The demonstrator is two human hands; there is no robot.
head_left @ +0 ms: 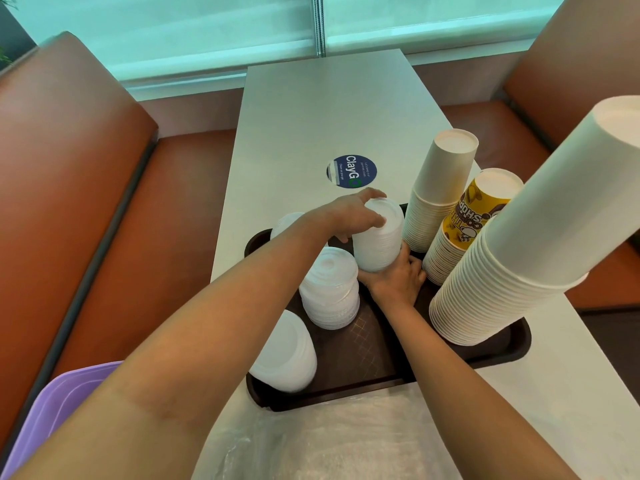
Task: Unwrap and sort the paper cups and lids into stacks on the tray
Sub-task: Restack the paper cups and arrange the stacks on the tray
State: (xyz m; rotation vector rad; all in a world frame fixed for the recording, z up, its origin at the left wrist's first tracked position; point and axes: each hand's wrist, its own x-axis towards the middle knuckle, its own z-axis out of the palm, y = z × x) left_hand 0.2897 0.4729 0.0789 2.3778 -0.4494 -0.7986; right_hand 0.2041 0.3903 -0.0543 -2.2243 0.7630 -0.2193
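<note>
A dark brown tray (360, 362) lies on the white table. Both hands hold one stack of white lids (379, 237) near the tray's far middle: my left hand (353, 216) grips its top and my right hand (398, 275) cups its base. Three more lid stacks stand on the tray's left side: one at the far left (287, 223), partly hidden by my left arm, one in the middle (330, 289) and one at the near left (284, 351). On the right stand upside-down cup stacks: white at the far end (440, 188), yellow printed (467, 223) and tall white (519, 258).
Crumpled clear plastic wrap (311, 441) lies on the table in front of the tray. A purple bin (59, 403) sits on the orange bench (69, 188) at my left. A round blue sticker (351, 171) marks the table behind the tray. Another orange bench (498, 129) runs along the right.
</note>
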